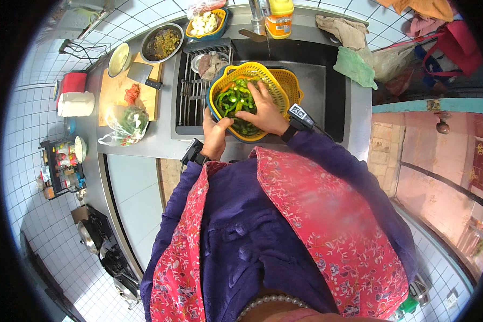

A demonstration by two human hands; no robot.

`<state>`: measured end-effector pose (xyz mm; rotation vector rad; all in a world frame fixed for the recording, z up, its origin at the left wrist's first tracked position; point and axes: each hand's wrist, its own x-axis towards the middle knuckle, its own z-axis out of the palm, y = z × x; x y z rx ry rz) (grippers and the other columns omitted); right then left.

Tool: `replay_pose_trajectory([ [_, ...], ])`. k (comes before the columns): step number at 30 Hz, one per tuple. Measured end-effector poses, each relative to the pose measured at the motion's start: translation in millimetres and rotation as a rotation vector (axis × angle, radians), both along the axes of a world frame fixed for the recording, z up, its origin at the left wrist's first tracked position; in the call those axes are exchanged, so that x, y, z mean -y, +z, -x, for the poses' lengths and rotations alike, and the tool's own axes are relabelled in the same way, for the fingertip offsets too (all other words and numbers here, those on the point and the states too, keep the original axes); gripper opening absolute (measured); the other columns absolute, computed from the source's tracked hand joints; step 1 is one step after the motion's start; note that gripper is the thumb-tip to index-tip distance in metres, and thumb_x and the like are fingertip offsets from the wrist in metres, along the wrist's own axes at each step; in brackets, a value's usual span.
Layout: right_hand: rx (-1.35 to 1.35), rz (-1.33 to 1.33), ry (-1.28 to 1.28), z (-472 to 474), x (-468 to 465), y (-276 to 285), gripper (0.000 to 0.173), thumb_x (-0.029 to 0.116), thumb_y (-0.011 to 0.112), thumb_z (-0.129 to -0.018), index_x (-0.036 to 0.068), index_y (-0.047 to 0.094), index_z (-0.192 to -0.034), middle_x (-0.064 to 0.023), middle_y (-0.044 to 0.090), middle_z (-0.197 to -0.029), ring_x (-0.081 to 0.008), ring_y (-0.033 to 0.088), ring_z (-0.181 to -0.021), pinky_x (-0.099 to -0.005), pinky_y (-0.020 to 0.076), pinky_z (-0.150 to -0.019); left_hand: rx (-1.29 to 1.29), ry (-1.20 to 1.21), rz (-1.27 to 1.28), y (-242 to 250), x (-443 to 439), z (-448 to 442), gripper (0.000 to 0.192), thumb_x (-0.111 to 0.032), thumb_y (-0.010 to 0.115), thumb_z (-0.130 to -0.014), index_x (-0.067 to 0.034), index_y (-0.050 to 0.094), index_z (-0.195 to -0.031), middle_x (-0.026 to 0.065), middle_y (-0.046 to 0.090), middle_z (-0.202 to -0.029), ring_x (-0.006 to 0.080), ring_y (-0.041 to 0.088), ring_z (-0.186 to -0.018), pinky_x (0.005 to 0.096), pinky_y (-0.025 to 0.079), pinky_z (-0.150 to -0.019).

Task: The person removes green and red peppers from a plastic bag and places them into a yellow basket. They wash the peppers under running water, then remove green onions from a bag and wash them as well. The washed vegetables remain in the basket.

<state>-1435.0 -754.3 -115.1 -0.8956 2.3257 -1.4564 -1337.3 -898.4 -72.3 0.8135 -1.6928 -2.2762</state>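
A yellow plastic colander basket [274, 77] sits inside a blue basin [210, 89] over the sink's near left part. Green pepper pieces [235, 100], with some orange bits among them, fill the basket. At the near left side, my left hand [215, 135] grips the rim of the basin, its thumb lying over the edge. My right hand [264, 108] is inside the basket with fingers spread, touching the peppers. Behind the basket, a second yellow colander [292, 86] stands in the sink, partly hidden.
Left of the sink, a wooden cutting board [108, 94] carries a cleaver [140, 73], chopped red food [132, 93] and a plastic bag of greens [133, 122]. A metal bowl [163, 43], a basket of garlic cloves [205, 24], the faucet [257, 18] and a yellow bottle [280, 19] line the back.
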Motion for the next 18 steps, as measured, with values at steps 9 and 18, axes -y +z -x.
replay_pose_trajectory([
  [9,0.027,0.179,-0.033,4.6,27.0,-16.9,0.098,0.048,0.071,-0.069,0.003,0.024,-0.142,-0.0357,0.012,-0.143,-0.0487,0.018,-0.133,-0.0465,0.0209,-0.109,0.010,-0.009,0.294,11.9,9.6,18.0,0.082,0.004,0.061,-0.063,0.009,0.023,-0.136,0.0155,0.051,-0.115,0.0218,0.054,-0.099,0.0284,0.048,-0.081],
  [18,0.083,0.327,-0.094,9.1,37.2,-15.1,0.097,0.041,0.073,-0.071,0.003,0.020,-0.143,-0.0341,0.011,-0.144,-0.0464,0.013,-0.135,-0.0459,0.0148,-0.111,0.007,-0.070,0.451,27.3,7.5,29.9,0.080,0.004,0.061,-0.067,0.008,0.022,-0.136,0.0163,0.051,-0.116,0.0212,0.055,-0.100,0.0287,0.047,-0.085],
])
